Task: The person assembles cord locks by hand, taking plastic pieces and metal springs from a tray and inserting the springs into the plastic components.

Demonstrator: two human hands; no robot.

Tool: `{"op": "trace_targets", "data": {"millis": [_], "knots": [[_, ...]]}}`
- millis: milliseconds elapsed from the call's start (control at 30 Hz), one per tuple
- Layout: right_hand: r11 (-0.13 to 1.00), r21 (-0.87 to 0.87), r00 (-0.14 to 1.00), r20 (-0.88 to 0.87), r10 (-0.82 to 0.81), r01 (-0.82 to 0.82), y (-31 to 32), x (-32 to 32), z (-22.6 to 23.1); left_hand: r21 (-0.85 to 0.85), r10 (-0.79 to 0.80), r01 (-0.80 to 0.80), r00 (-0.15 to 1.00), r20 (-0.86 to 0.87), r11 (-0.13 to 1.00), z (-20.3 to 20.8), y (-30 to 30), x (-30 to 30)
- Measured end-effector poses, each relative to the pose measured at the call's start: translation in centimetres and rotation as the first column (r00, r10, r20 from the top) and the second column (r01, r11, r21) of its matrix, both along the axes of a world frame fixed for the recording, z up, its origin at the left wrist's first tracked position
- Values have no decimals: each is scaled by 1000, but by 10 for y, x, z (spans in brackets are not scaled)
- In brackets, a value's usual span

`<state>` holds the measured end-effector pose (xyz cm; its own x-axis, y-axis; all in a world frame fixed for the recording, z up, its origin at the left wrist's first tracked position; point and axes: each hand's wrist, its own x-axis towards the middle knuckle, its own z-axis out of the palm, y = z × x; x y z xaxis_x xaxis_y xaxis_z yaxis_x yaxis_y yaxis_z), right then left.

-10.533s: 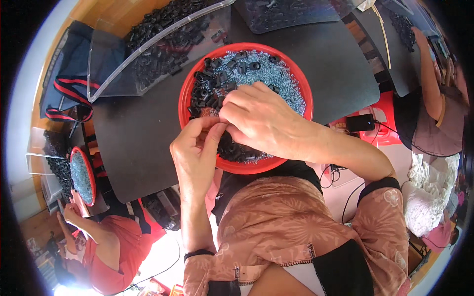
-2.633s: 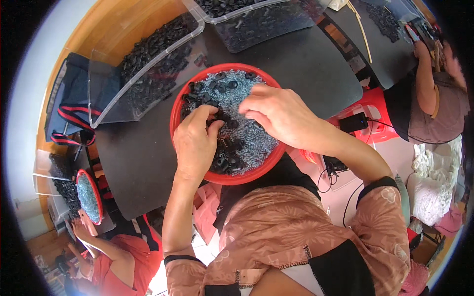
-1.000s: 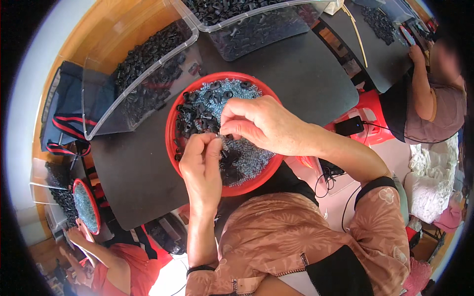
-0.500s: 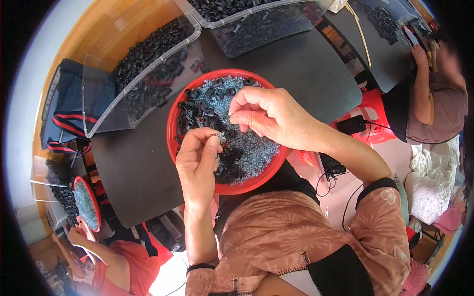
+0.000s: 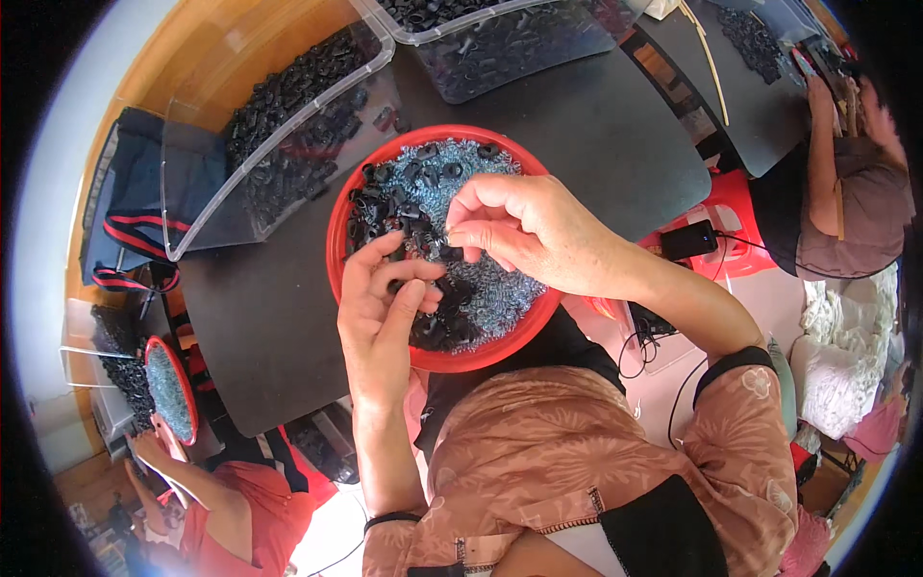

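1. Left hand (image 5: 373, 313) has parted forefinger from thumb since half a second ago; a black part (image 5: 395, 287) shows there, held or not I cannot tell.
2. Right hand (image 5: 538, 231), 3 o'clock over the near red basin (image 5: 461, 361): thumb and forefinger tips pressed together.
3. Two basins: near, countless black pieces (image 5: 361, 216) and pale-blue coils (image 5: 505, 303); second basin (image 5: 191, 404), 8 o'clock, coils.
4. Two clear bins (image 5: 226, 226) beyond, 10 and 12 o'clock: black pieces.
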<state>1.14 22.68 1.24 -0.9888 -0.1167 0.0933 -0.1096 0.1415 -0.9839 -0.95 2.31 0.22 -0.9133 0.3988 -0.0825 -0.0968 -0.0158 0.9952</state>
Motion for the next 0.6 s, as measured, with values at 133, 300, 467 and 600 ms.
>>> {"op": "trace_targets", "data": {"millis": [133,300,467,600], "knots": [[999,19,999,41,29,-30,-6,1,8,-25,-28,29,998,58,999,5,-6,4],[999,35,999,8,40,-40,-11,1,7,-5,46,-46,998,48,999,-4,-14,7],[998,30,998,-14,61,-61,-16,1,4,41,94,-99,991,97,994,0,-19,10],[990,89,991,-68,115,-109,-20,1,0,39,127,-136,976,178,990,8,-22,15]]}}
